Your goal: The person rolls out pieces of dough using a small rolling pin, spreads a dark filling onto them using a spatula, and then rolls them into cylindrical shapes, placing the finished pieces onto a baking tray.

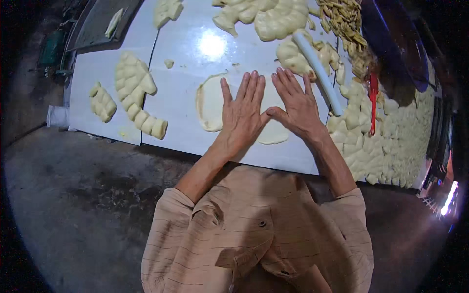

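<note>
The flattened dough [209, 105] lies close to the near edge of the white tabletop [181, 88], partly hidden by the hands; I cannot tell if it is 1 sheet or 2. The left hand [243, 105] and the right hand [299, 105] are both spread, palms down at the dough, their thumbs meeting or almost meeting — neither one seems to pinch anything. I judge this dough to be light, soft and easy to stretch, perhaps a little oily, and thin enough to tear. It is better to slide flat fingers under its rim and support it widely than to pull 1 corner. A pale blue rolling pin [317, 73] lies beyond the right hand, across a dough lump [291, 56].
</note>
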{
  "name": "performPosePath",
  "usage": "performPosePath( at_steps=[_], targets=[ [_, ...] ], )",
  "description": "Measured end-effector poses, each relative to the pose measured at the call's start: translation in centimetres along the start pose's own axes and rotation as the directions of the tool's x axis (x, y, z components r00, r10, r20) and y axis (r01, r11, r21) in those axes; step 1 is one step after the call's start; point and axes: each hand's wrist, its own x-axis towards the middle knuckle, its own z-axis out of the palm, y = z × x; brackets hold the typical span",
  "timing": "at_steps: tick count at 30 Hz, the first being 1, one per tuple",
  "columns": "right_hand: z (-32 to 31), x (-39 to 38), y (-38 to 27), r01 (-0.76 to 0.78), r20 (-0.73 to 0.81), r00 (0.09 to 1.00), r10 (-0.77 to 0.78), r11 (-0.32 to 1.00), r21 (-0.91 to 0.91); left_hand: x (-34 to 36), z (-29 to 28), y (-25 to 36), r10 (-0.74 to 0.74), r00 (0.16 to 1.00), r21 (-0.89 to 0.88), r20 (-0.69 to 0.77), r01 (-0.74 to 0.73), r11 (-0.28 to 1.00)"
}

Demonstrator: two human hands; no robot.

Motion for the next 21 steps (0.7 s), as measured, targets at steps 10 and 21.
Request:
performPosePath(
  at_steps=[10,21],
  targets=[
    [-0.6,5.6,-7.9,0.149,-0.066,0.988,-0.139,0.972,0.180,-3.0,-3.4,-9.7,-0.073,0.996,0.126,0.043,0.067,0.990],
    [-0.8,4.2,-5.0,0.078,-0.170,0.985,0.008,0.865,0.495,-3.3,-3.1,-11.0,-0.205,0.962,0.116,0.183,0.186,0.976]
  ],
)
